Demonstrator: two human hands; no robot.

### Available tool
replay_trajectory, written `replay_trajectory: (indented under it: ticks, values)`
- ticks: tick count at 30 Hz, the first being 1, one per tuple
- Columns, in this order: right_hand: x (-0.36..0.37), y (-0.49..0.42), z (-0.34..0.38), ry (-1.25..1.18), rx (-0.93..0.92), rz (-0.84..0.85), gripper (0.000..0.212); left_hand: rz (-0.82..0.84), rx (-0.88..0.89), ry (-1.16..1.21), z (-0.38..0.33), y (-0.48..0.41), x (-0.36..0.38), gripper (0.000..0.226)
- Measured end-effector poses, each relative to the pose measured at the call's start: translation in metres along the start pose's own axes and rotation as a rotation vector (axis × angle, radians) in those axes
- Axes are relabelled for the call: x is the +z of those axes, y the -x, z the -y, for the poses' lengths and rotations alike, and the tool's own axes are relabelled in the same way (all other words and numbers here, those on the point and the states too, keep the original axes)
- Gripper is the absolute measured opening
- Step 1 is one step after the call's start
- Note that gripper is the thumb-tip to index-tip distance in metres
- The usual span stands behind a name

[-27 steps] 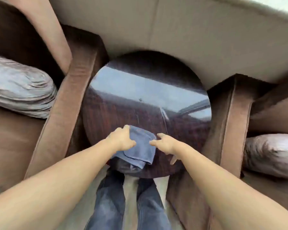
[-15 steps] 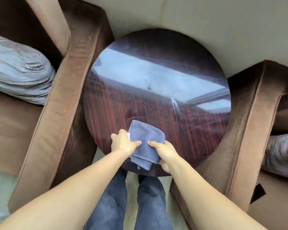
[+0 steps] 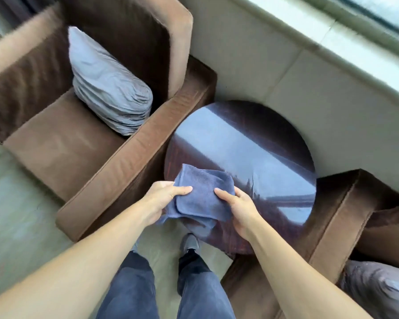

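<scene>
A folded blue cloth [image 3: 203, 194] is held over the near edge of a round, glossy dark wooden table [image 3: 258, 153]. My left hand [image 3: 164, 199] grips the cloth's left side, thumb on top. My right hand [image 3: 237, 206] grips its right side, thumb on top and fingers underneath. A loose fold of the cloth hangs down between both hands. Whether the cloth touches the tabletop cannot be told.
A brown armchair [image 3: 83, 143] with a grey cushion [image 3: 111, 88] stands left of the table. A second brown armchair [image 3: 346, 217] with a grey cushion [image 3: 378, 291] stands to the right. A pale wall [image 3: 286, 65] and window sill lie behind. My legs and shoe are below.
Both hands have taken hold of the cloth and lifted it off the tabletop. The view has swung left and tilted, showing more of the left armchair.
</scene>
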State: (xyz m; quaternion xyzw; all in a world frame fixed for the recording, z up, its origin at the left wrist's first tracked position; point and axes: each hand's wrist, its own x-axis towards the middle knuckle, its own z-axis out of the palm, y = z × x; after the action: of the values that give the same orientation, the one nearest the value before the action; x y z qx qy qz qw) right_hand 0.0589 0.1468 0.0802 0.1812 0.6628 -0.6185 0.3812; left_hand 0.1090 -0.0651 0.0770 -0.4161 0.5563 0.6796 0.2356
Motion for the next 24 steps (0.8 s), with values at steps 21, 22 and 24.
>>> replay_trajectory:
  ticks: [21, 22, 24]
  values:
    - [0.552, 0.237, -0.047, 0.33, -0.12, 0.883, 0.024, -0.886, 0.597, 0.582, 0.183, 0.359, -0.435, 0.012]
    - [0.566, 0.245, -0.053, 0.334, -0.111, 0.897, 0.025, -0.917, 0.581, 0.566, 0.189, 0.367, -0.446, 0.014]
    - [0.598, 0.255, -0.061, 0.344, -0.115, 0.92, 0.026, -0.965, 0.567, 0.556, 0.199, 0.381, -0.473, 0.015]
